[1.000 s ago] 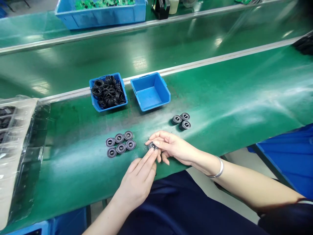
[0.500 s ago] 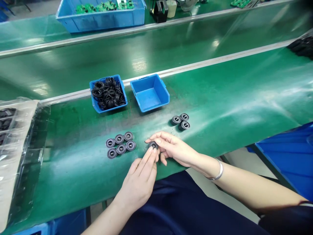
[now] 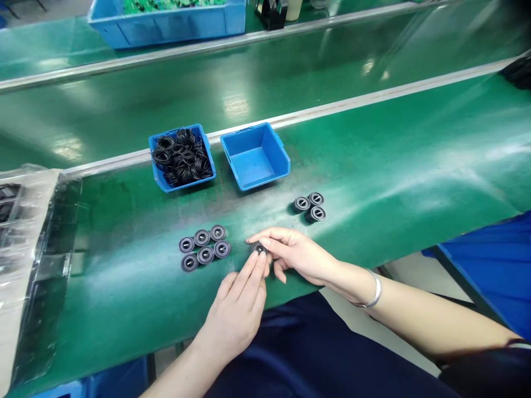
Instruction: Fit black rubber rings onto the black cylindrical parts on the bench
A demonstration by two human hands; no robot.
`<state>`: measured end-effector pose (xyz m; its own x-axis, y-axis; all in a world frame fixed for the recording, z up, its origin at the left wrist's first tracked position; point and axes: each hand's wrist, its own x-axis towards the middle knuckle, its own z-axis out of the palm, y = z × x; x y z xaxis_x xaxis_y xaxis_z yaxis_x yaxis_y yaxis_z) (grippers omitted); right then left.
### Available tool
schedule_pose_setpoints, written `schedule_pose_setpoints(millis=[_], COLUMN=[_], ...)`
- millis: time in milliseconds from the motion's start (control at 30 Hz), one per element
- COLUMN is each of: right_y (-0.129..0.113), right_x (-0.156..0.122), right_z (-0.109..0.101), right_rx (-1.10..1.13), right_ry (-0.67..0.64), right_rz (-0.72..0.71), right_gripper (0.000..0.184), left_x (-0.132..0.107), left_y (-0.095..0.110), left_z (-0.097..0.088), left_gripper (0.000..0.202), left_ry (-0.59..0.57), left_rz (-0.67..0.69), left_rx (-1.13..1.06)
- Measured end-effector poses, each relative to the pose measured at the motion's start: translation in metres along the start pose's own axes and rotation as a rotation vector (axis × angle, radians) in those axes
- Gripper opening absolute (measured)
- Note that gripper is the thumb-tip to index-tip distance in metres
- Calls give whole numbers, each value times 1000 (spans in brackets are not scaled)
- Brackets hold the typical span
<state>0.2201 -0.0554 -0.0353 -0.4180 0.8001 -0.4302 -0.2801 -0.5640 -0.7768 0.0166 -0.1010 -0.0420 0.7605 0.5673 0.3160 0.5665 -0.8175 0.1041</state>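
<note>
Hardly anything has moved: right hand [image 3: 296, 254] and left hand [image 3: 238, 309] stay at the green bench mat's [image 3: 394, 166] near edge. Behind them, within reach, sit a blue plastic bin of black rubber rings [image 3: 186, 183] and an empty blue plastic bin [image 3: 255, 160]. Six dark round parts [image 3: 204, 247] lie grouped to the left and three others [image 3: 309, 206] to the right, as separate lots. The right hand pinches a small dark round part [image 3: 259, 248] steady there; the left hand, unclenched, presses its fingertips onto it.

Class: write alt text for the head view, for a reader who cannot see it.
A right hand pinches a small black round part over a green bench while fingers of the left hand touch it. Six similar parts lie to its left, three to its right; behind, a blue bin of black rings and an empty blue bin.
</note>
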Motion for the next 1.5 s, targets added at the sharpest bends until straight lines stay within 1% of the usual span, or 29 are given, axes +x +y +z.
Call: schedule_pose_setpoints(millis=[133,300,433,533,633,767,833,933,1000,1067,1133,1200,1267,1333,1400,1433,1467,1500], right_y=[4,2,-3,-4,-7,-15,-19,-21,-20,-18,-17,-18,-18,-17,-16,-15,-13,-12], right_x=[-3,0,1,1,7,31,44,57,59,55,43,26,6,-14,-29,-35,-39,-43], right_z=[0,-3,-1,0,0,7,14,22,24,24,21,16,8,-5,-22,-31,-39,-46], right_rx=[-7,-27,-30,-37,-72,-134,-144,-172,-189,-223,-314,-452,-584,-708,-842,-907,-964,-1006], right_ry=[30,15,3,7,28,50,42,40,51,75,107,158,262,444,682,786,859,895], right_rz=[-47,-11,31,37,9,-27,-30,-41,-58,-97,-157,-271,-448,-611,-724,-758,-767,-749], right_gripper=[33,29,31,32,32,25,21,20,24,29,34,33,27,22,21,21,22,23], left_x=[6,9,8,6,1,-6,-8,-9,-10,-11,-13,-14,-14,-13,-11,-10,-9,-8], left_y=[1,-4,-7,-8,-7,-8,-10,-11,-10,-8,-6,-7,-9,-13,-15,-16,-17,-17], left_z=[0,-1,-2,-3,-2,4,6,7,6,3,-1,-5,-7,-8,-7,-6,-6,-5], left_gripper=[32,32,33,32,29,28,27,25,24,26,29,30,30,28,26,25,23,21], left_ry=[30,-43,-76,-42,33,173,209,218,221,216,189,151,118,98,78,68,62,58], left_rz=[-15,55,42,17,-14,-71,-102,-162,-199,-224,-255,-298,-352,-403,-447,-465,-479,-489], left_rx=[21,21,-4,-32,-69,-115,-147,-213,-263,-303,-359,-454,-568,-661,-722,-739,-751,-758])
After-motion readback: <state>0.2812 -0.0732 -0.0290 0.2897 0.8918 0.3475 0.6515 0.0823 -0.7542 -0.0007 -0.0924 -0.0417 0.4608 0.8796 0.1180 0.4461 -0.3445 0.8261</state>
